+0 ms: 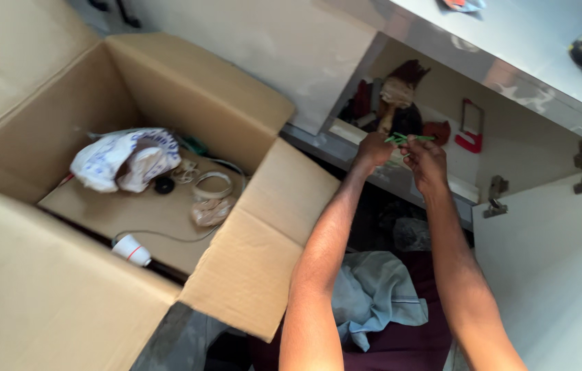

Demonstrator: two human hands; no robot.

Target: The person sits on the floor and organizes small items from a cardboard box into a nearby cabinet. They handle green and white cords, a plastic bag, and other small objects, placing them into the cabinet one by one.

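Head view: I see both forearms stretched forward into the open cabinet shelf (401,180). My left hand (372,151) and right hand (425,162), fingers curled shut, pinch a thin green strip (406,139) between them above the shelf edge, right of the open brown cardboard box (236,103).

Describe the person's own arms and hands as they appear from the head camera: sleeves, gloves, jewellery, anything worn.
Both forearms are bare from the bottom edge of the picture up to the hands; no sleeve shows. The left hand and the right hand wear no gloves. No watch, bracelet or ring can be made out, though the fingers are small and slightly blurred, so a thin ring cannot be ruled out.
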